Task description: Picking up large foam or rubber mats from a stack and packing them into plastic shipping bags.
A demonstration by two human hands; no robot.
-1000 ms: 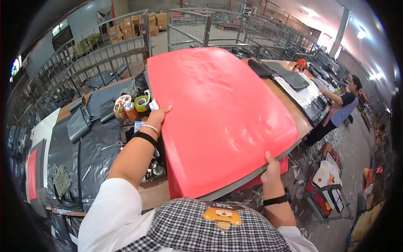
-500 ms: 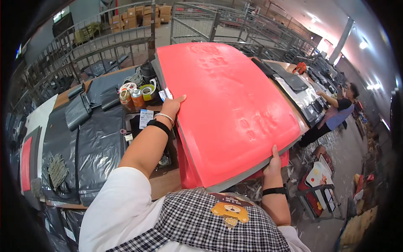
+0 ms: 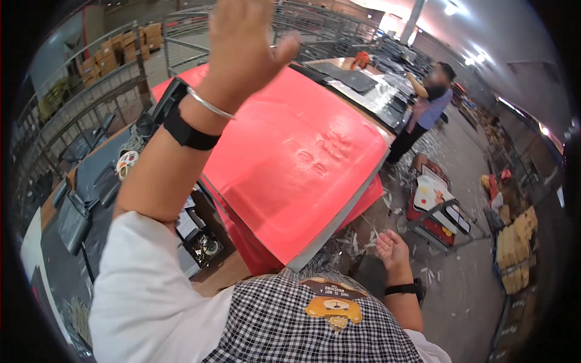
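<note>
A large red-pink sheet with embossed marks [image 3: 290, 181] lies on the table before me, over a grey layer [image 3: 330, 233]. More red sheet [image 3: 248, 254] shows below it, slightly askew. My left hand [image 3: 245, 51] is raised above the sheet's far left part, thumb spread; the fingertips run out of the picture at the top. No object shows in it. Off the sheet's near right corner, my right hand [image 3: 393, 253] hangs apart from it, palm up with the fingers loosely bent and nothing held.
Dark plastic-wrapped stacks [image 3: 66, 224] and a round tin [image 3: 126, 162] are on the left. An open box of small items [image 3: 206, 242] sits beside the sheet. A co-worker [image 3: 426, 103] stands at another table; a metal cart [image 3: 445, 209] is at right. Scraps litter the floor [image 3: 436, 284].
Both hands have let go of the red sheet. The left rose up and forward; the right dropped away from the near right edge. The view has turned to the right.
</note>
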